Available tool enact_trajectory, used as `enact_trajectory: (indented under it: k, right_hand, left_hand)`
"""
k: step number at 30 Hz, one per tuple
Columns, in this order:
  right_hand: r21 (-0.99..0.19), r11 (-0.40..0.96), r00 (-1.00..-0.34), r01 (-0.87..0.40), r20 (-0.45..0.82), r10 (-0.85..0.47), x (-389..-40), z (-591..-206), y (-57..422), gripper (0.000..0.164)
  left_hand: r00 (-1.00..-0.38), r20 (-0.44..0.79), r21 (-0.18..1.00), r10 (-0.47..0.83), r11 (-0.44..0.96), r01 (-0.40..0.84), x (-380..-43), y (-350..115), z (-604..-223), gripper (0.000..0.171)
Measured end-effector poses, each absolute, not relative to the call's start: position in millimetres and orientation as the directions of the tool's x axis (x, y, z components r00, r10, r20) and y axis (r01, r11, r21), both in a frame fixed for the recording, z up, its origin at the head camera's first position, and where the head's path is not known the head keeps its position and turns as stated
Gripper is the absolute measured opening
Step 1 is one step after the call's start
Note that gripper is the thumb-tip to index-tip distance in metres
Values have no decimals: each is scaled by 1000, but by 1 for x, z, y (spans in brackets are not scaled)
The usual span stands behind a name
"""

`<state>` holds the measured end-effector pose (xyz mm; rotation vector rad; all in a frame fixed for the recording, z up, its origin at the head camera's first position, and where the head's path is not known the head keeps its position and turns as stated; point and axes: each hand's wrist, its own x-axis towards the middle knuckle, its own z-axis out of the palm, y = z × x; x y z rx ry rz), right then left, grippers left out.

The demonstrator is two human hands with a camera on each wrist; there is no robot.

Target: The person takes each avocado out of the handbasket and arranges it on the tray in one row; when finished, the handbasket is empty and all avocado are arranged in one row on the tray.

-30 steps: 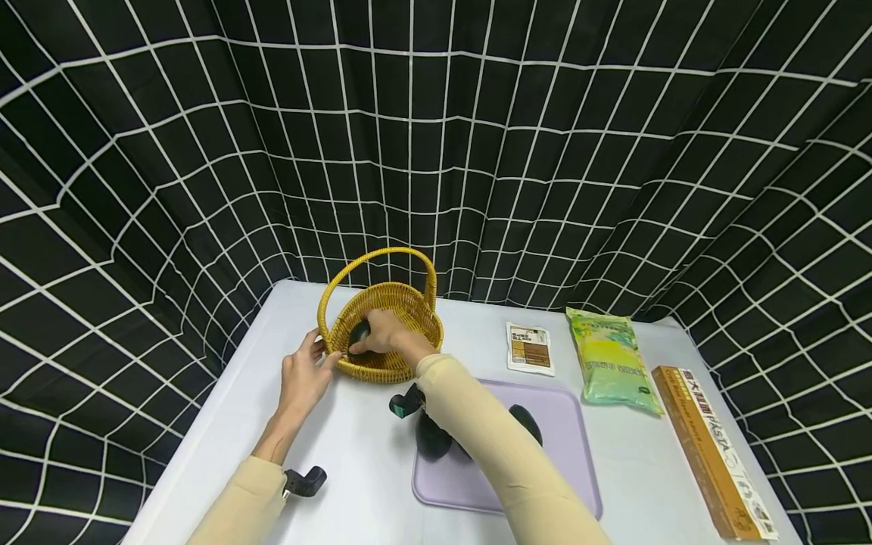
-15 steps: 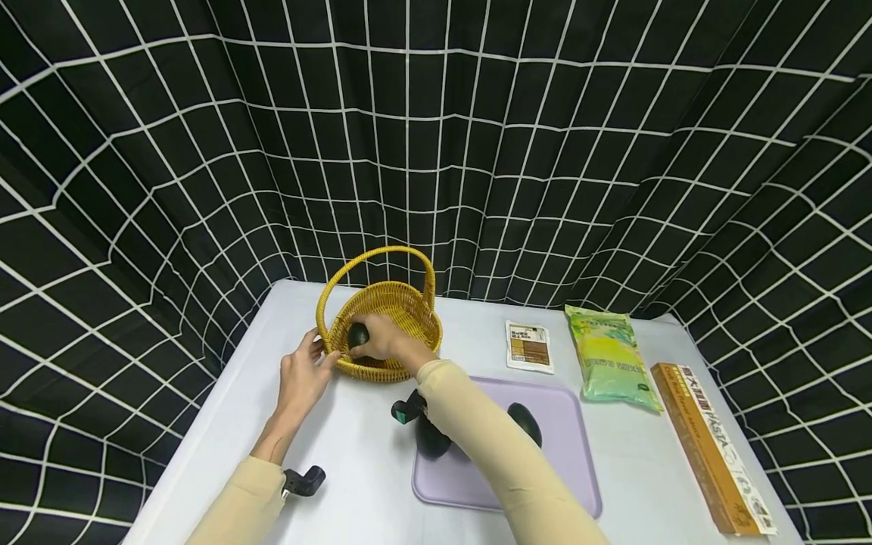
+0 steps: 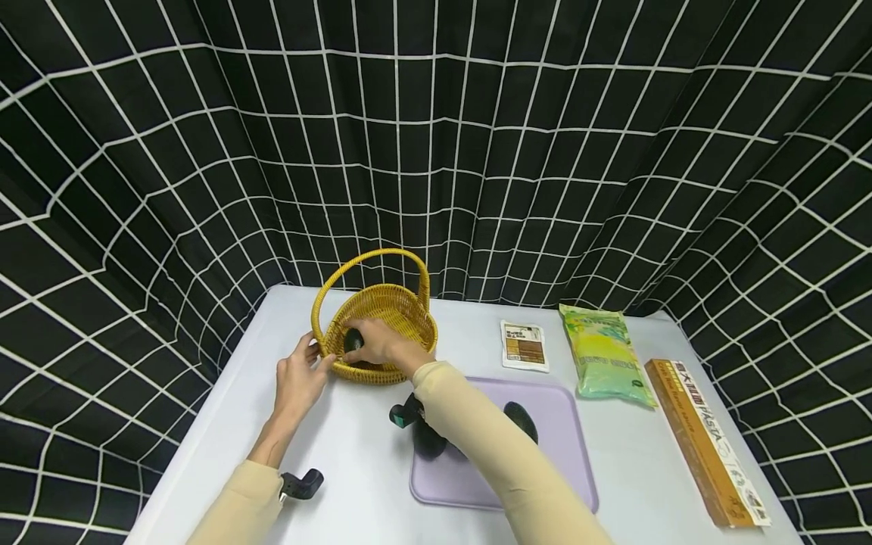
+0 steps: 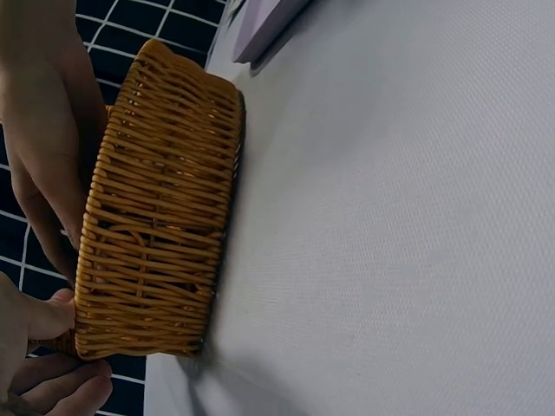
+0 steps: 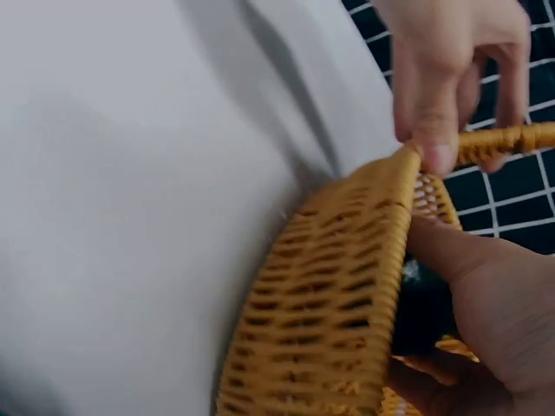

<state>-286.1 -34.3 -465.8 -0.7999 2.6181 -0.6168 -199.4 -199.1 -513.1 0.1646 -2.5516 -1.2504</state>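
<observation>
A yellow wicker basket (image 3: 375,374) with a tall arched handle stands at the back left of the table. My left hand (image 3: 297,384) pinches its rim at the left foot of the handle, thumb on the near side in the right wrist view. Reaching inside the basket, my right hand (image 3: 378,342) holds a dark green avocado (image 3: 353,341) near the left wall. In the right wrist view the avocado (image 5: 422,305) sits between thumb and fingers, partly behind the woven wall. The left wrist view shows the basket's outer side (image 4: 156,208), which hides the avocado.
A lilac tray (image 3: 565,469) lies at the front centre, partly under my right forearm. On it are dark avocados, one at the right (image 3: 521,421) and one at the left (image 3: 428,440). Beyond are a sachet (image 3: 524,347), a green-yellow bag (image 3: 606,356) and a pasta box (image 3: 708,443).
Inside the basket, the avocado has turned in my right hand and shows more of its surface than a second ago. My left hand keeps its hold on the rim. The head view has shifted slightly.
</observation>
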Motion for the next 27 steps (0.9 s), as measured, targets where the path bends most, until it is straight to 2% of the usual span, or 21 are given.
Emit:
enact_trajectory:
  k: [13, 17, 24, 27]
  right_hand:
    - [-436, 734, -781, -520, -105, -616, -288, -466, -25, 69]
    - [-443, 707, -765, -551, -69, -640, -287, -446, 1, 67]
    - [-442, 610, -700, -657, 56, -712, -269, -410, 69, 63]
    - [-450, 596, -703, -666, 110, -703, -255, -398, 106, 63]
  left_hand:
    - [-949, 216, 778, -228, 627, 26, -200, -201, -515, 59]
    - [-949, 210, 778, -234, 629, 17, -199, -201, -513, 59]
    - [-948, 219, 780, -232, 625, 27, -198, -200, -513, 59]
    - [-948, 223, 779, -228, 626, 32, -199, -199, -513, 59]
